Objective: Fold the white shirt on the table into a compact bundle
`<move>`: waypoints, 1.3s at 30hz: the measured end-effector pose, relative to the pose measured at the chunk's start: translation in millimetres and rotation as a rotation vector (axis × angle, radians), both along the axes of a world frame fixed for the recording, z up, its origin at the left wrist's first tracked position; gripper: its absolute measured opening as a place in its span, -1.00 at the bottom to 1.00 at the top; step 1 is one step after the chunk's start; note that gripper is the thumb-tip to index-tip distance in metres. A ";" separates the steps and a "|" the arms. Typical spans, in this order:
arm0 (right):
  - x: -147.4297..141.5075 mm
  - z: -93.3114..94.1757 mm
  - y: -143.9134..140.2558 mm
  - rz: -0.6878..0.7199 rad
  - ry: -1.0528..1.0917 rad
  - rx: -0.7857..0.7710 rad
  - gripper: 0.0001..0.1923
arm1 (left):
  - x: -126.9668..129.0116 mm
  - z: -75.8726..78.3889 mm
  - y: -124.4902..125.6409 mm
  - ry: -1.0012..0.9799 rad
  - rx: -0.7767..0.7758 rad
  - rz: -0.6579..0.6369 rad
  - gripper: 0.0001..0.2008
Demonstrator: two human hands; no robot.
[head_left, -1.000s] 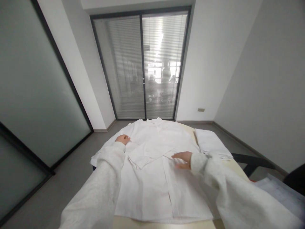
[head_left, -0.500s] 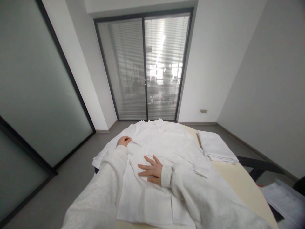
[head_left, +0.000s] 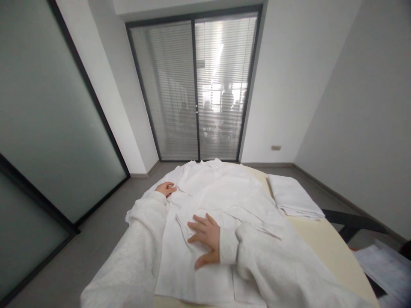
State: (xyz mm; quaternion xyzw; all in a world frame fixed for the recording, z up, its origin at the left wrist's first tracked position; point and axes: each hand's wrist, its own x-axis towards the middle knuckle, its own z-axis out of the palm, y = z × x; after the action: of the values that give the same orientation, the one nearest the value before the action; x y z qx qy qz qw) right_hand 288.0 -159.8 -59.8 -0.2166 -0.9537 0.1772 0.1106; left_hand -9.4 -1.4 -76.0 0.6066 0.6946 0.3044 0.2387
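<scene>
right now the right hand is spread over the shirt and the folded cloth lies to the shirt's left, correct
Not left: the head view shows the folded cloth to the right of the shirt. The right hand is spread over the shirt.

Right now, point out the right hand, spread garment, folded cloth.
Right hand [head_left: 210, 238]: head view, back of the hand.
Spread garment [head_left: 223, 188]: head view, fabric beyond the right hand.
Folded cloth [head_left: 292, 193]: head view, top face.

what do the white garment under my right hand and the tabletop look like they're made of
The white garment looks like matte woven cloth, perhaps cotton: it creases softly. The tabletop may be laminate or painted board: smooth, pale yellow, no visible grain.
</scene>
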 end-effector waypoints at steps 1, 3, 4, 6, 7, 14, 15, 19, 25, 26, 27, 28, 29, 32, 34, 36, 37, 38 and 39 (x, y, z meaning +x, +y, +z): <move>-4.3 -1.1 -10.8 0.039 0.020 0.051 -0.28 | 0.5 -1.7 0.3 0.009 -0.001 0.004 -0.54; -14.5 -6.8 -30.9 0.136 0.060 0.147 -0.29 | 1.6 -5.5 1.3 -0.012 0.009 0.000 -0.55; -19.8 -10.8 -39.3 0.165 0.074 0.192 -0.34 | 2.0 -7.2 2.1 -0.037 0.011 -0.006 -0.55; -29.7 -18.4 -51.4 0.145 0.084 0.281 -0.55 | 2.5 -10.2 3.7 -0.093 0.010 -0.009 -0.53; -33.5 -21.0 -54.8 0.108 0.079 0.318 -0.69 | 2.5 -11.4 4.6 -0.115 0.008 -0.005 -0.53; -29.8 -8.8 -42.1 0.208 0.188 0.170 -0.90 | 0.8 -15.1 9.6 -0.151 0.004 0.036 -0.65; -27.4 -7.4 -38.9 0.246 0.226 0.097 -0.85 | 0.2 -15.5 10.0 -0.157 0.007 0.040 -0.67; -23.6 -12.6 -32.6 0.332 0.238 -0.098 -0.78 | -1.1 -16.7 10.2 -0.193 0.023 0.040 -0.71; -26.8 -17.3 -33.9 0.446 0.190 -0.231 -0.78 | 3.5 -16.0 7.0 -0.290 0.063 0.038 -0.61; -27.1 -15.4 -35.1 0.455 0.175 -0.227 -0.75 | 4.6 -15.5 6.5 -0.308 0.070 0.047 -0.58; -27.1 -13.3 -36.8 0.434 0.151 -0.200 -0.72 | 5.9 -14.8 6.0 -0.338 0.073 0.058 -0.54; -27.0 -11.2 -39.1 0.385 0.117 -0.152 -0.67 | 7.3 -13.7 5.7 -0.382 0.080 0.073 -0.51; -26.7 -9.6 -41.8 0.324 0.075 -0.089 -0.58 | 9.1 -12.2 5.5 -0.441 0.090 0.084 -0.48; -26.0 -10.0 -50.4 0.243 -0.043 0.087 -0.29 | 17.8 -4.2 5.2 -0.621 0.151 0.080 -0.40; -26.3 -14.7 -54.2 0.278 -0.077 0.133 -0.28 | 27.2 3.2 4.2 -0.654 0.206 0.035 -0.38; -27.3 -20.4 -55.4 0.284 -0.088 0.123 -0.43 | 39.0 10.4 2.1 -0.659 0.256 -0.036 -0.39; -27.7 -22.7 -55.1 0.274 -0.089 0.102 -0.50 | 45.6 13.4 0.6 -0.673 0.274 -0.084 -0.41; -27.9 -24.2 -54.4 0.263 -0.087 0.075 -0.57 | 52.5 15.8 -1.3 -0.698 0.283 -0.142 -0.42; -27.8 -24.6 -53.5 0.255 -0.082 0.047 -0.61 | 59.6 17.4 -3.5 -0.731 0.285 -0.202 -0.43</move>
State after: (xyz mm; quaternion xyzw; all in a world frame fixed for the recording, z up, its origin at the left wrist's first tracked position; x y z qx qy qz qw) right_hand 260.2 -213.3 -84.3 -0.0979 -0.9810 0.1586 0.0531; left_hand 50.2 -4.9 -58.6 0.5505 0.4515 0.5684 0.4123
